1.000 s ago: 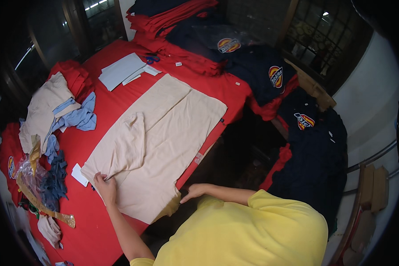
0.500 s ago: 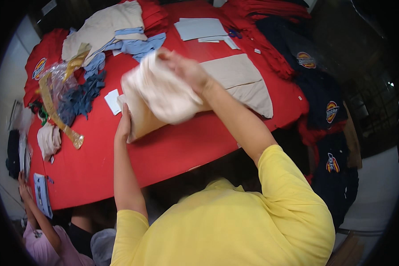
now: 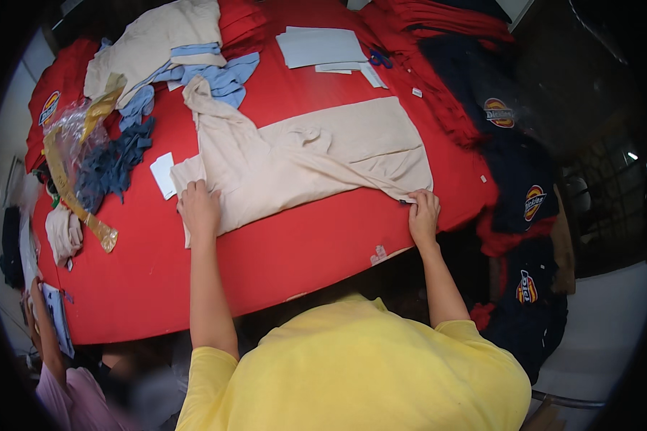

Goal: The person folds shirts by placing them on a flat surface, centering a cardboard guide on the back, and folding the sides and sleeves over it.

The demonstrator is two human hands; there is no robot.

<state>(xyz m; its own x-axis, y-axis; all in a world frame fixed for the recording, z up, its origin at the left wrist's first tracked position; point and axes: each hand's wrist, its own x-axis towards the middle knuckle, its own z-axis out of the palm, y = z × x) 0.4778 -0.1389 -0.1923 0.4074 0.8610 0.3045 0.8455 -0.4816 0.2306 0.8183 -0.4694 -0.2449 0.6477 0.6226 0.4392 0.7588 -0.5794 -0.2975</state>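
A beige garment (image 3: 266, 169) lies spread and rumpled across the red-covered table in front of me, with one narrow part reaching up at its far left. My left hand (image 3: 200, 207) is at its near left end, fingers curled on the fabric. At the near right corner my right hand (image 3: 424, 217) pinches the edge, where a small dark tag (image 3: 405, 202) shows. Under or beside the rumpled part, a smoother beige panel (image 3: 381, 126) extends to the right; I cannot tell whether both are one piece.
White cards (image 3: 163, 175) lie left of the garment. Farther back are pale sheets (image 3: 320, 47) and blue-handled scissors (image 3: 381, 59). Cloth scraps (image 3: 115, 158) and yellowish tape (image 3: 68, 179) clutter the left. Dark garments (image 3: 521, 161) stack at right. Another person's arm (image 3: 48, 334) is at lower left.
The raised, blurred beige fabric has come down and is spread on the table. My right hand has moved right and nearer to me, onto the corner. My left hand stays at the left end.
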